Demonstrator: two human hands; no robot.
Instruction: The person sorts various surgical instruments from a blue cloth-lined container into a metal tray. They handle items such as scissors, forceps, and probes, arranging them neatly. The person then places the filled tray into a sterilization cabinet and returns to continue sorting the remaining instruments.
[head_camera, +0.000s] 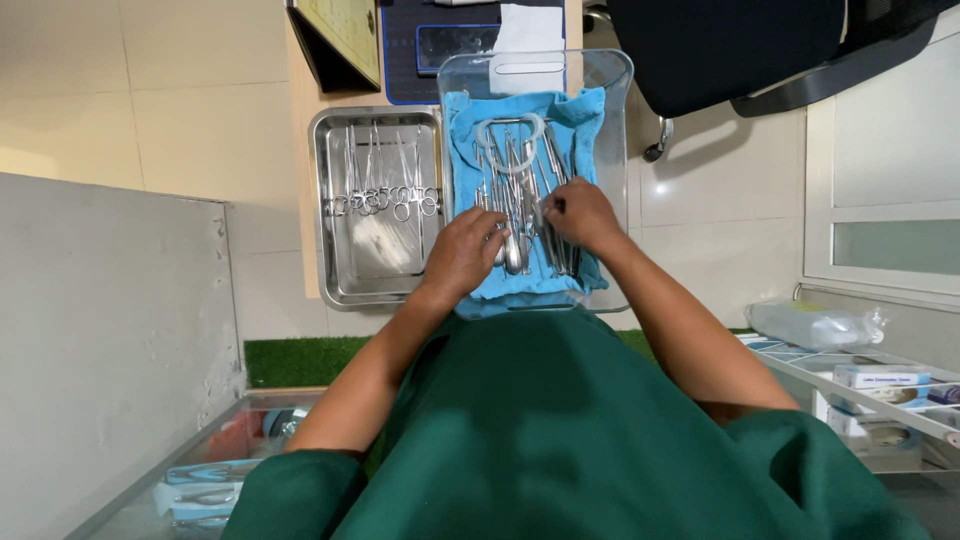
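Observation:
A blue cloth (578, 115) lines a clear plastic tray (615, 75), and several steel surgical instruments (515, 170) lie on it in a loose pile. My left hand (465, 252) rests on the near left of the pile, fingers curled over a broad shiny instrument (512, 255). My right hand (582, 212) sits at the right of the pile with its fingertips pinched on a thin steel instrument (552, 215). Both forearms reach out from green sleeves.
A steel tray (335, 200) to the left holds a row of ring-handled forceps (385, 198). Beyond lie a dark mat (400, 40) and a white folded sheet (528, 30). A black chair (740, 50) stands at right, a glass shelf with boxes (880, 385) lower right.

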